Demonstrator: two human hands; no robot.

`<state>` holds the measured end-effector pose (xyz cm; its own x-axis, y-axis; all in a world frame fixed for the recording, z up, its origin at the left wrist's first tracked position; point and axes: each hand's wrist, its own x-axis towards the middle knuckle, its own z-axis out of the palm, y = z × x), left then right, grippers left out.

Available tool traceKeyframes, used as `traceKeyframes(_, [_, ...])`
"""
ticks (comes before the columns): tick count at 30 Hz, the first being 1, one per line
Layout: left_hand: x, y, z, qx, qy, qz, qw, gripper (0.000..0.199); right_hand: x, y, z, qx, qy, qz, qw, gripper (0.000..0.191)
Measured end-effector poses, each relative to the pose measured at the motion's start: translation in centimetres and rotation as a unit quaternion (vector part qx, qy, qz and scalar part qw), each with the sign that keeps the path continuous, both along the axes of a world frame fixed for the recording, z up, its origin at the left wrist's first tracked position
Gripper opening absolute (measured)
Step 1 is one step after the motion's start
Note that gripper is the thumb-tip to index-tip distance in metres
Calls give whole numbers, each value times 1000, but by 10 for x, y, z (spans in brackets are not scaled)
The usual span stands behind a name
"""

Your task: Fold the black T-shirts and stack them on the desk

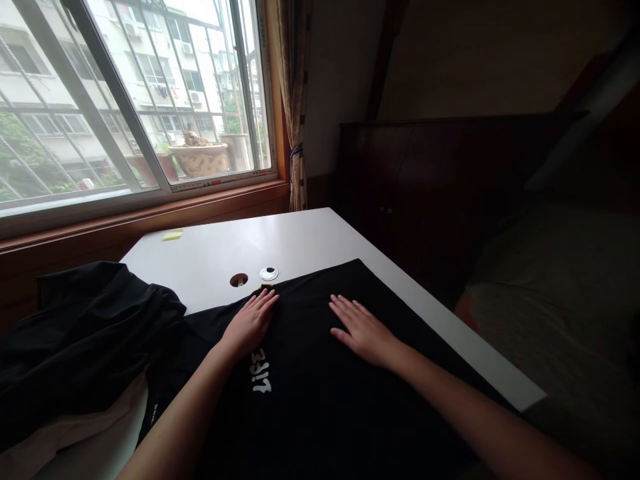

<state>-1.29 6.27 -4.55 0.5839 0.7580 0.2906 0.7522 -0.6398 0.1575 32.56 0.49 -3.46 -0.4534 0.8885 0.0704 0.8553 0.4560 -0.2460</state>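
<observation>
A black garment (320,407) with white lettering (261,371) lies spread over the white table (295,233); its exact kind is unclear. My left hand (251,321) rests palm down on it, fingers stretched out, just above the lettering. Near those fingertips a small bit of yellow shows at the garment's far edge. Farther right, my right hand (363,329) lies flat on the same cloth with its fingers extended and thumb apart. Neither hand grips anything.
Crumpled dark clothing (90,333) lies at the left, with pale pinkish cloth (75,427) below it. Beyond the black garment are a round table hole (239,280), a round cover (269,273) and yellow paper (173,235). A barred window (150,100) stands behind.
</observation>
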Motion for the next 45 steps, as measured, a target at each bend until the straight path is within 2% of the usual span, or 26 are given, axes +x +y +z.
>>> traceKeyframes(4, [1, 0, 3, 3, 19, 1, 1000, 48, 78, 11, 9, 16, -51, -184, 981, 56])
traceKeyframes(7, [1, 1, 3, 3, 24, 0, 1000, 48, 113, 10, 25, 23, -70, -227, 971, 37])
traceKeyframes(9, [1, 1, 2, 4, 26, -3, 1000, 48, 122, 10, 34, 26, -72, -228, 971, 32])
traceKeyframes(12, [0, 2, 0, 6, 21, -6, 1000, 48, 109, 15, 36, 29, -70, -215, 974, 34])
traceKeyframes(15, [0, 3, -1, 6, 16, -5, 1000, 48, 68, 21, 24, 25, -63, -182, 981, 49])
traceKeyframes(16, [0, 3, -1, 5, 18, -4, 1000, 48, 50, 22, 18, 23, -58, -159, 985, 56])
traceKeyframes(20, [1, 1, 2, 3, 34, 3, 999, 48, -15, 22, 2, 14, -5, 24, 1000, 68])
traceKeyframes(23, [2, -1, 5, 0, 41, 7, 999, 48, -33, 30, 0, 6, 7, 77, 997, 69])
traceKeyframes(26, [3, -2, 6, -4, 40, 9, 999, 47, -17, 51, -2, 2, 1, 46, 999, 72])
traceKeyframes(33, [3, 0, 0, 11, 51, 16, 998, 50, 74, 102, -13, -12, -49, -129, 990, 74])
traceKeyframes(36, [3, 0, -2, 13, 55, 18, 998, 53, 99, 109, -14, -14, -61, -146, 987, 74])
traceKeyframes(39, [3, 0, -3, 10, 60, 22, 998, 55, 104, 109, -12, -9, -68, -144, 987, 72])
traceKeyframes(42, [4, 0, -1, 6, 64, 25, 998, 55, 91, 103, -7, 31, -61, -136, 988, 67])
traceKeyframes(45, [5, 0, 0, 3, 72, 26, 997, 56, 64, 93, -3, 61, -27, -57, 996, 64])
